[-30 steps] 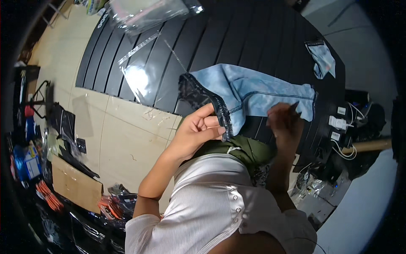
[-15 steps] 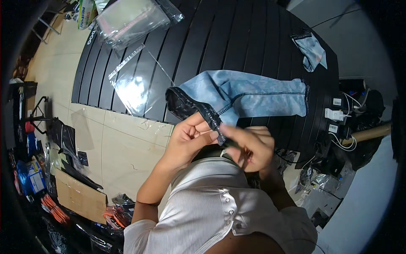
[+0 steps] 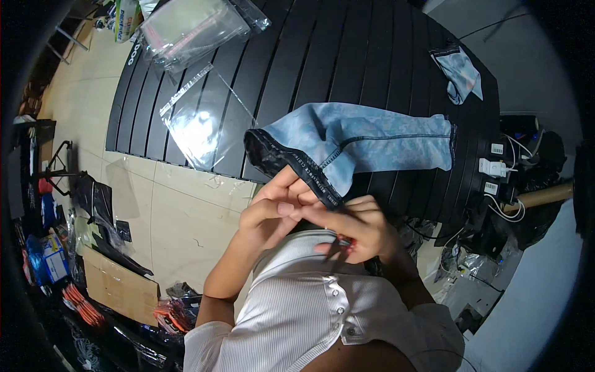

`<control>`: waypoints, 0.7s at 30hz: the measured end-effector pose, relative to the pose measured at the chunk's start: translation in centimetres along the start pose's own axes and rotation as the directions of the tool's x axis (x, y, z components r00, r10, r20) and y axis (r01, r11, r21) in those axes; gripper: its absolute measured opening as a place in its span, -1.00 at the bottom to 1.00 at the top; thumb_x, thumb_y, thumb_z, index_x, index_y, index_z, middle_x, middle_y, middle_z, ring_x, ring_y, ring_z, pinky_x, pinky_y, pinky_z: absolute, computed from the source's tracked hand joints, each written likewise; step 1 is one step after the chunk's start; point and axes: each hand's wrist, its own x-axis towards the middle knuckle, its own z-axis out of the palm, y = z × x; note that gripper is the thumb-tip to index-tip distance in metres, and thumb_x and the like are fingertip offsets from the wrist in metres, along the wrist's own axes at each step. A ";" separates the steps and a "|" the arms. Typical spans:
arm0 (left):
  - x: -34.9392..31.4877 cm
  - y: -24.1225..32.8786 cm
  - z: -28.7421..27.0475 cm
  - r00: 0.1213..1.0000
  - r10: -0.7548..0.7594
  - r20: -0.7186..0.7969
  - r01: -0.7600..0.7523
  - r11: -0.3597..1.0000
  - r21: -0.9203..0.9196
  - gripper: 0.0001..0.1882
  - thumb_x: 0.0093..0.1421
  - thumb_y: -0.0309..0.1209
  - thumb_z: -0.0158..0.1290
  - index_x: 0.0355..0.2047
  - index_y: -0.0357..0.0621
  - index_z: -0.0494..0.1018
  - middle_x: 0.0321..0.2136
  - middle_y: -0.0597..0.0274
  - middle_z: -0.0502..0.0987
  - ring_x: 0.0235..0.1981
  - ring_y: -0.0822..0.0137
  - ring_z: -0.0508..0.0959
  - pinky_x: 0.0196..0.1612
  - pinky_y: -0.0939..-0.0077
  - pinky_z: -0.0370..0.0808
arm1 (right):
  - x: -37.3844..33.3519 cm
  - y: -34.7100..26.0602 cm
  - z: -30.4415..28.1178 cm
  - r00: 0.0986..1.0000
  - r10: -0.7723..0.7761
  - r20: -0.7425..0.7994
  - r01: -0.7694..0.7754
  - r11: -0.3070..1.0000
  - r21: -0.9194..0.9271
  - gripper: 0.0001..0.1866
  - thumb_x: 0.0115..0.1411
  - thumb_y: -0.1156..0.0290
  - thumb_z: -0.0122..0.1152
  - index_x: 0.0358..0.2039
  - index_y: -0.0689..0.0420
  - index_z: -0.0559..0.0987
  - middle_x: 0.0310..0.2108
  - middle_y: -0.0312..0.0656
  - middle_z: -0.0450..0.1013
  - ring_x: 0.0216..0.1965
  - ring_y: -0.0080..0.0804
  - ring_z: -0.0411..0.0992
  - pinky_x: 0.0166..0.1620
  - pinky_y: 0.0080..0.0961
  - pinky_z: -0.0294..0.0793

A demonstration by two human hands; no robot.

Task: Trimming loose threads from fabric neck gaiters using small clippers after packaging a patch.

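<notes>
A light blue mottled fabric sleeve [image 3: 396,139] with dark seams lies across the near table edge. Its wide end has a black printed band [image 3: 307,170] that hangs toward me. My left hand [image 3: 269,208] is curled at the band's lower edge, some fingers tucked behind the fabric. At the left thumb, the fingertips of my right hand [image 3: 356,229] meet it, pinched together. A small dark pointed tool [image 3: 338,249], blurred and possibly thread snips, juts from under the right palm. Whatever lies between the fingertips is too small to see.
On the black slatted table [image 3: 372,62] lie a clear plastic bag [image 3: 201,127], a stack of bags [image 3: 192,31] and a smaller blue fabric piece [image 3: 458,71]. White plugs and cables [image 3: 494,167] sit at the right edge. A cardboard box [image 3: 118,285] stands on the floor.
My right hand has shifted left and slightly down, its fingertips now at the left thumb. The left thumb has moved off the band's end. The dark tool now shows below the right palm.
</notes>
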 end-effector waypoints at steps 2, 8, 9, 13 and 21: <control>-0.2 0.0 0.0 0.998 0.016 0.058 -0.012 0.998 -0.067 -0.22 -0.14 -0.47 -0.15 0.16 -0.36 -0.08 0.06 -0.07 0.21 0.06 0.16 0.28 0.14 0.29 0.13 | -0.5 -1.9 -0.4 0.910 0.413 -0.037 -0.409 0.909 0.076 -0.37 -0.12 0.30 0.31 -0.04 0.33 0.36 -0.70 -0.26 0.37 -0.70 -0.42 0.36 -0.57 -0.59 0.29; -0.1 -0.2 0.2 0.998 0.005 -0.062 -0.004 1.000 0.011 -0.24 -0.05 -0.32 -0.11 0.16 -0.34 -0.07 0.07 -0.10 0.20 0.07 0.09 0.27 0.12 0.23 0.16 | -1.1 -0.8 0.2 0.936 0.253 0.244 -0.252 0.967 -0.034 -0.43 -0.19 0.32 0.34 -0.10 0.20 0.44 -0.72 -0.28 0.36 -0.74 -0.44 0.30 -0.60 -0.59 0.28; -0.1 -0.3 0.1 0.996 -0.003 -0.085 0.008 0.998 0.066 -0.24 -0.01 -0.24 -0.09 0.16 -0.32 -0.06 0.07 -0.10 0.20 0.06 0.03 0.27 0.11 0.16 0.17 | -1.0 -0.9 0.1 0.955 0.206 0.213 -0.228 0.970 0.083 -0.52 -0.20 0.34 0.33 -0.19 0.18 0.50 -0.71 -0.29 0.36 -0.73 -0.44 0.31 -0.59 -0.60 0.28; 0.0 -0.6 0.5 0.995 0.031 -0.096 -0.024 0.997 0.067 -0.33 0.12 -0.21 -0.09 0.14 -0.33 -0.02 0.00 0.00 0.27 -0.01 0.18 0.34 0.09 0.30 0.22 | -1.4 -1.1 -1.2 0.979 0.148 0.139 -0.165 0.979 0.123 -0.69 -0.19 0.27 0.30 -0.39 0.13 0.60 -0.72 -0.31 0.37 -0.70 -0.42 0.33 -0.47 -0.58 0.31; 0.1 -0.7 0.4 0.978 0.019 -0.208 0.007 0.993 0.120 -0.65 0.22 -0.42 -0.17 -0.01 -0.30 0.21 -0.11 0.06 0.39 -0.06 0.27 0.41 0.00 0.36 0.35 | -1.6 -1.1 -1.4 0.989 0.124 -0.082 -0.138 0.972 -0.191 -0.70 -0.20 0.26 0.31 -0.42 0.11 0.57 -0.70 -0.30 0.38 -0.66 -0.41 0.36 -0.43 -0.56 0.33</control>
